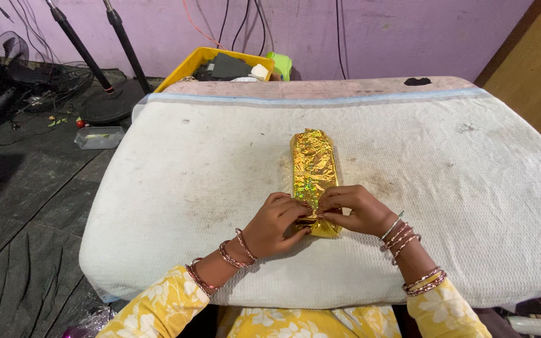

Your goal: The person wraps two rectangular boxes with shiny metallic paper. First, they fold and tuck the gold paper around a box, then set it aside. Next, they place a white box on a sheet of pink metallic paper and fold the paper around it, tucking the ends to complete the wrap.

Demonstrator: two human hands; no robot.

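Observation:
A long box wrapped in shiny gold foil paper (pixel 312 164) lies lengthwise on a white padded table top (pixel 446 181), pointing away from me. My left hand (pixel 277 224) and my right hand (pixel 356 211) meet at its near end. Fingers of both hands pinch and press the foil folds there, hiding that end. Both wrists carry several bangles, and yellow flowered sleeves show below them.
A yellow crate (pixel 192 64) with dark items stands behind the table by the purple wall. On the dark floor at left are a fan (pixel 7 69), two stand poles (pixel 82 47) and a small clear box (pixel 98 137). A wooden panel (pixel 533 69) is at right.

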